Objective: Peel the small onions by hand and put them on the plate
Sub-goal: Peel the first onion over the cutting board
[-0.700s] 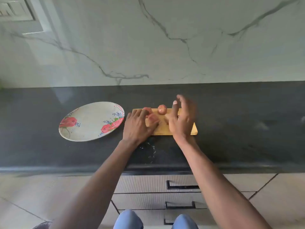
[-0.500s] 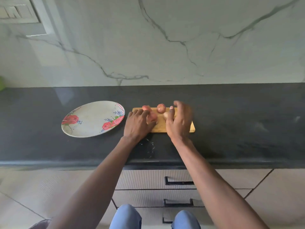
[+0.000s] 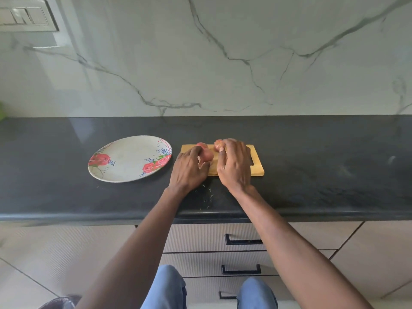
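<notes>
The black counter carries a floral plate left of centre, with nothing on it. Just right of it lies a wooden cutting board, well back from the front edge. The left hand curls around 1 onion over the board. The right hand pinches another onion at the board's far edge. A 3rd onion sits beside them.

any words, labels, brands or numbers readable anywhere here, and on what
None can be read. The plate carries only painted roses and blue sprigs, no lettering. The cutting board, the onions and the switch panel on the wall show no print.
</notes>
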